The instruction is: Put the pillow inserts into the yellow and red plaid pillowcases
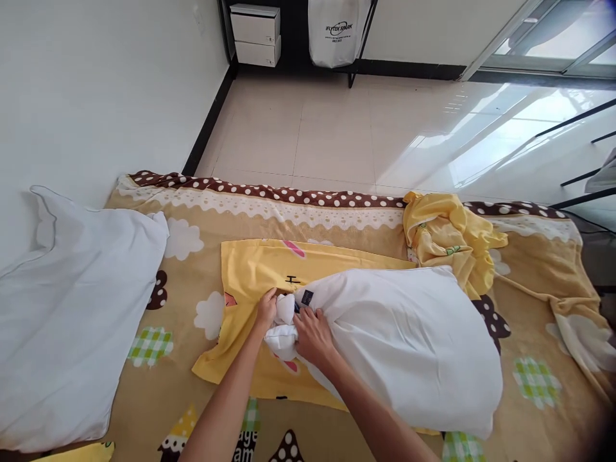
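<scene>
A plump white pillow (414,340) lies across a flattened yellow pillowcase (248,263) with pink and black prints. The pillow's left end is bunched into small white folds beside a black label. My left hand (266,312) is closed at the left side of these folds, its fingertips partly hidden by the fabric. From the right, my right hand (314,335) grips the same gathered end, fingers curled over it next to the label. Both hands are close together, only the bunched cloth between them.
A second white pillow (72,308) lies at the left by the wall. Crumpled yellow fabric (447,237) sits at the bed's far right. Beneath everything is a patterned brown blanket (192,256). Beyond the tiled floor (332,128), a black rack holds white boxes (255,32) and a white bag (337,38).
</scene>
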The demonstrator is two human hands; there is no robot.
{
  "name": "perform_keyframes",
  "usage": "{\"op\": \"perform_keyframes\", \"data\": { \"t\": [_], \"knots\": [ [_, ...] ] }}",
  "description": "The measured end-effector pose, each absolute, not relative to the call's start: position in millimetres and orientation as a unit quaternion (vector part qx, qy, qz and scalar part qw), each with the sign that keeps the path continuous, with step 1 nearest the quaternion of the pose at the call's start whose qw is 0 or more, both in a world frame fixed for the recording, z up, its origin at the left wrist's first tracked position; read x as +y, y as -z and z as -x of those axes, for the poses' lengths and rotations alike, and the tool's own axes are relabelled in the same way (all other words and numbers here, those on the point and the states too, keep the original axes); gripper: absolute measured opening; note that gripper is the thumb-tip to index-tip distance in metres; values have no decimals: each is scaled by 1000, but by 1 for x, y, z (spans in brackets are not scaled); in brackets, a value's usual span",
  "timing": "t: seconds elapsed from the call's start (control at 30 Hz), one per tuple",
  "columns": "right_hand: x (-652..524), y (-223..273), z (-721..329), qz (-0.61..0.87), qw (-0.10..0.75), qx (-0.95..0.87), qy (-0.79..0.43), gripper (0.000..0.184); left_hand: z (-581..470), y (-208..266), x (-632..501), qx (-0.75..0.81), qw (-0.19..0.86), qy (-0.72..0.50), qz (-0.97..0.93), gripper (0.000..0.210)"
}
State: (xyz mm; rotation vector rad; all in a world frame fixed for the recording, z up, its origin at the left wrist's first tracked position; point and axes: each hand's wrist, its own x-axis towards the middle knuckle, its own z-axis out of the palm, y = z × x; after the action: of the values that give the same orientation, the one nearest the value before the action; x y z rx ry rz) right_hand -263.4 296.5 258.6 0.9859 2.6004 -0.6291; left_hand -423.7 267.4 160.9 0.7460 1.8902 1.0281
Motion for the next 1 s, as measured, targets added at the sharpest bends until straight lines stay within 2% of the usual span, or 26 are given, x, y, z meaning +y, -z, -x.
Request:
{"op": "perform_keyframes", "data": {
  "t": [0.1,0.27,0.5,0.57,0.7,0.8,0.9,1.0],
  "knots": [
    [307,-252,285,-329,182,899,224,23,410,-171,265,767,407,-387,-311,36],
    [324,-240,307,-329,182,900,221,28,392,-189,250,784,384,-339,-351,41],
    [335,-235,314,-395,145,885,200,36,377,-201,211,883,339,-132,-297,58],
    [336,-235,314,-394,142,886,198,35,367,-207,194,852,360,-78,-371,54],
    [330,-235,316,-385,141,890,199,30,346,-230,164,716,419,-36,-557,31],
    [305,-231,311,-384,124,896,187,39,352,-253,161,657,390,-20,-645,26],
    [265,-226,292,-348,47,920,176,50,383,-273,174,644,337,24,-686,15],
    [230,-223,262,-281,-39,943,176,61,416,-285,181,638,325,27,-698,16]
  ]
}}
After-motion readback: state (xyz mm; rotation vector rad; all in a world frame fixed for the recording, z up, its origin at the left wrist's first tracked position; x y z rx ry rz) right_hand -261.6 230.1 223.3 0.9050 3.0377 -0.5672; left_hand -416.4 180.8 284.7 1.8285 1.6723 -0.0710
